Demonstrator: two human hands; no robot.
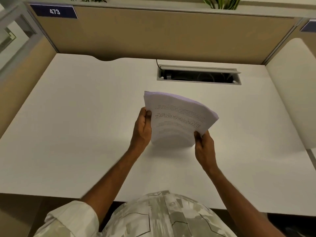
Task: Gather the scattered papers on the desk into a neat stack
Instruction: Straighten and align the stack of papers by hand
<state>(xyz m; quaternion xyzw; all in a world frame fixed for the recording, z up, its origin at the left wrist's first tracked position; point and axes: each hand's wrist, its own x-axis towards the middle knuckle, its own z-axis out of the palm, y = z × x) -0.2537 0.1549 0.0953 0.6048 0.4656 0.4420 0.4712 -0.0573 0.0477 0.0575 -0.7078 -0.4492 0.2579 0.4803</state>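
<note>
White sheets, already gathered into 1 stack of papers (177, 120), stand on their lower edge on the table (77, 117), near its middle. The stack bows into a curve, its upper edge arching toward the back of the cubicle, and the sheet facing the camera carries printed lines that read upside down. The left hand (142, 129) clasps the stack's left edge, thumb laid on the front sheet and fingers wrapped behind. The right hand (204, 146) pinches the lower right corner, thumb in front, the other fingers hidden behind the paper. Both forearms are bare, and a pale patterned shirt (159, 218) fills the bottom of the view.

Behind the stack, a rectangular cable slot (199, 76) is cut into the table, its lid tilted open, with a thin black cable (157, 63) at its left end. Beige partition panels (171, 35) wall the table in at the back and left. A dark blue tag (53, 11) at the upper left reads 473. Green plant leaves (222, 2) show above the partition.
</note>
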